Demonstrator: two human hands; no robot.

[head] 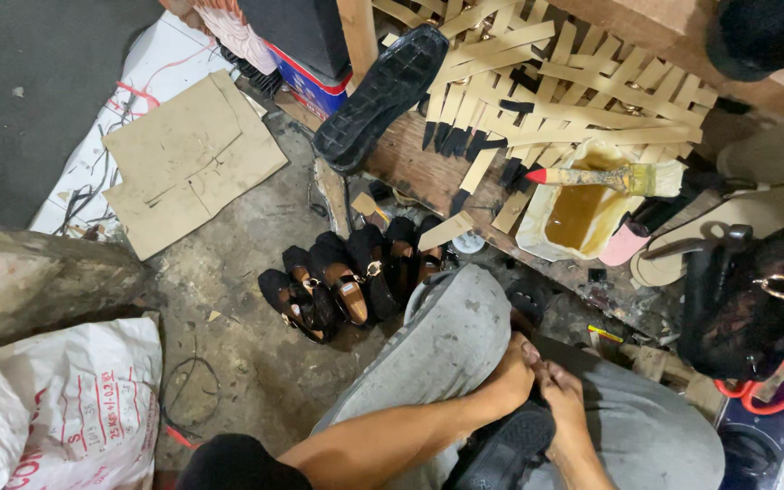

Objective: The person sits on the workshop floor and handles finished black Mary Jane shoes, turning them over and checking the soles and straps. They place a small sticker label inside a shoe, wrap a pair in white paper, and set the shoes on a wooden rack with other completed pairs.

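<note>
Head view, looking down on a seated person's lap.

- Left hand (512, 374): fingers curled shut on the upper edge of a black shoe with a ridged rubber sole (504, 447), which rests between the grey-trousered knees.
- Right hand (563, 392): touching the left hand, fingers pinched onto the same shoe's edge (the exact contact is hidden).
- Worn wooden tabletop (410, 168): carries a fan of tan leather strips with black tips (537, 82), a second black shoe sole-up (381, 95), and a white tub of amber glue (578, 218) with a red-handled brush (605, 177) laid across its rim.
- Concrete floor (247, 363): a row of finished black shoes with gold buckles (347, 281) just beside the left knee; flat cardboard sheets (188, 159) well apart, upper left; a white printed sack (56, 408) at lower left.
</note>
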